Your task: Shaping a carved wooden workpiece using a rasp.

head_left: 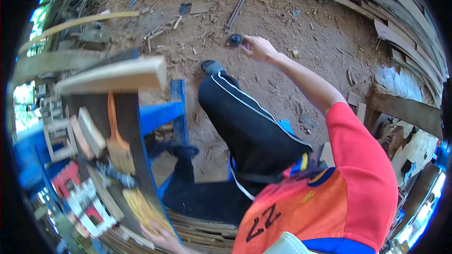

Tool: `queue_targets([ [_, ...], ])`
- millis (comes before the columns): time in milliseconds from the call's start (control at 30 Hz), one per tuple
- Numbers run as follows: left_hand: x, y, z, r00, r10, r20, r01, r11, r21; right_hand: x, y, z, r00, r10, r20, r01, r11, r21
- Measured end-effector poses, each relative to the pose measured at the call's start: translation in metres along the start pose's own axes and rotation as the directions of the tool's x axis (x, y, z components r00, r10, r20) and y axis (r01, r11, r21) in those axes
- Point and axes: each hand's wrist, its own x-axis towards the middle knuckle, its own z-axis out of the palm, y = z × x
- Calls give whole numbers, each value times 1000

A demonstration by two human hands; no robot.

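From where I stand, the piece of wood at lower left is yellowish and streaked with grain, a flattish, elongated block lying on the dark tabletop. Its long axis slants from upper left to lower right, the lower end toward the person. The left hand is at that lower end, fingers partly extended against the wood; I can't tell whether it grips or only rests there.

Up at top centre, the right hand, arm outstretched, pinches a small dark round object by its right side, fingers curled together, above crumbly brown ground strewn with wood chips. The object is too round to show any long axis.

Above the yellowish piece lies a brush, its smooth orange-brown handle pointing to the top of the frame and its broad end downward. Higher still, a thick, pale, smooth-faced timber runs nearly crosswise.
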Motion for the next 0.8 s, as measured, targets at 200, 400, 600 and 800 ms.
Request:
queue_targets([
  [200,58,66,75,995,96,16,-94,989,-118,124,206,111,945,326,35,-320,939,-125],
  [400,135,96,143,970,230,84,-221,970,-101,193,275,219,831,548,94,-530,832,-167],
  [600,168,113,176,928,320,190,-305,947,-105,200,289,249,799,598,-67,-593,763,-258],
  [800,168,108,136,873,373,313,-326,926,-192,183,263,209,795,564,-223,-590,805,-67],
])
